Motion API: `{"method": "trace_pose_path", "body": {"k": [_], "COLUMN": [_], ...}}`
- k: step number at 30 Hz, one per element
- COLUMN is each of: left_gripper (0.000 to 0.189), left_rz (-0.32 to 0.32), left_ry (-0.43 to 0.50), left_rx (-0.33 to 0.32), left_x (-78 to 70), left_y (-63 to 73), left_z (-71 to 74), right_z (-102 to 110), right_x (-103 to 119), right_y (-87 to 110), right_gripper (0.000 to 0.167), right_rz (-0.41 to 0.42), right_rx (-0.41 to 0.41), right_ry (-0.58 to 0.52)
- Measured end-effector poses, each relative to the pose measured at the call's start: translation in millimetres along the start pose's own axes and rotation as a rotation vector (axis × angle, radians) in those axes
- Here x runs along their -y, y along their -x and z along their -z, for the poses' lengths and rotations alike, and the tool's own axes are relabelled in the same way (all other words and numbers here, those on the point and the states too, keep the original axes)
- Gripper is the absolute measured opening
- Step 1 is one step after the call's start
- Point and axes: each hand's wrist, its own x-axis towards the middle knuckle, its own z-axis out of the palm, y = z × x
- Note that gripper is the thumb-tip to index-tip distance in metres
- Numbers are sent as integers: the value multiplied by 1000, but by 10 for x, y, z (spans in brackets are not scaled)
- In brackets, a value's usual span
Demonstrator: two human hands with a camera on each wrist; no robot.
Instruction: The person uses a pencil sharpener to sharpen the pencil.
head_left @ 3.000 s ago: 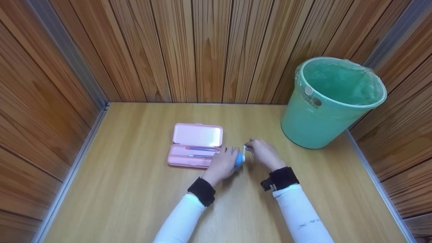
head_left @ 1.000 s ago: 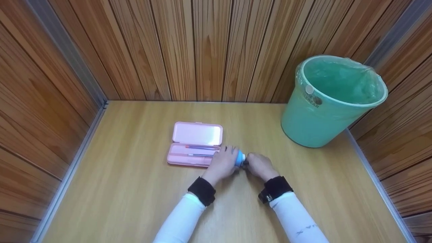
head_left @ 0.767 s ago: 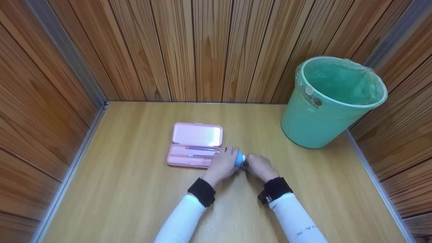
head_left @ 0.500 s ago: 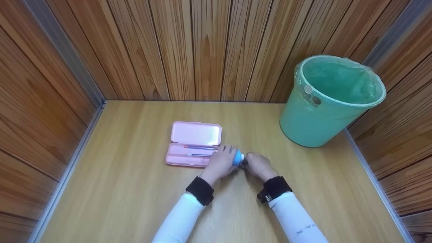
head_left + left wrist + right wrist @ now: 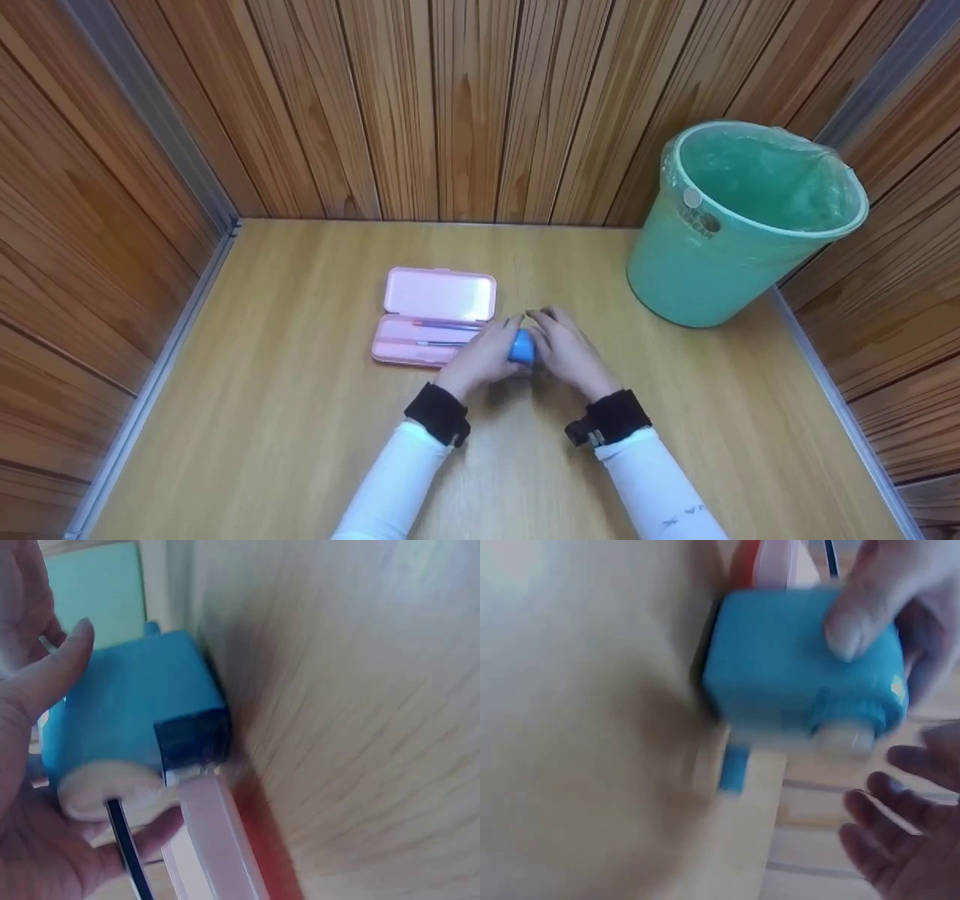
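Observation:
My left hand (image 5: 484,356) grips a blue crank pencil sharpener (image 5: 523,348) beside the pencil case. In the left wrist view, the thumb lies along the blue body, and a dark pencil (image 5: 127,847) sticks out of its round pale end. At the opposite end, the right wrist view shows a whitish crank hub (image 5: 846,738) and a small blue knob (image 5: 734,769). My right hand (image 5: 571,352) is just right of the sharpener. Its fingers (image 5: 885,817) are loosely bent and apart from the crank, holding nothing.
The pink pencil case (image 5: 440,293) lies with its lid folded back on the wooden table (image 5: 300,420). Thin pencils (image 5: 450,325) show over its tray. A green bin (image 5: 697,262) with a clear liner stands at the back right. Wooden walls (image 5: 465,112) enclose the table.
Three seconds ago my right hand pinched the white crank; it then turned lower by the sharpener and now has let go, fingers opened. The left hand has shifted slightly left, turning the sharpener.

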Motion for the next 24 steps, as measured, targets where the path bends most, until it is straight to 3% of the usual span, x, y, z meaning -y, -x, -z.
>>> {"method": "trace_pose_path", "body": {"k": [2,5,10,14,17,20,24], "left_gripper": [90,90,84,78,63,44,26], "left_rz": [4,-5,13,34,36,30,4], "left_ry": [43,27,0,77,112,70,-57], "left_rx": [-5,-37,-53,-57,-62,-74,-100], "left_x": [54,139,293,403,463,500,520], "left_y": [-2,22,131,229,280,304,311], "left_z": [30,60,110,170,203,201,146], "right_z": [-57,-144,-244,-274,-267,-254,-272], "right_x": [77,142,164,144,125,119,145], "right_y": [-43,-84,-97,-106,-116,-126,-150], "right_gripper": [44,51,66,66,63,61,57], "right_rz": [66,109,90,106,115,126,173], "right_rx": [3,63,145,140,132,132,128], "right_ry": [-3,11,39,62,62,85,140]}}
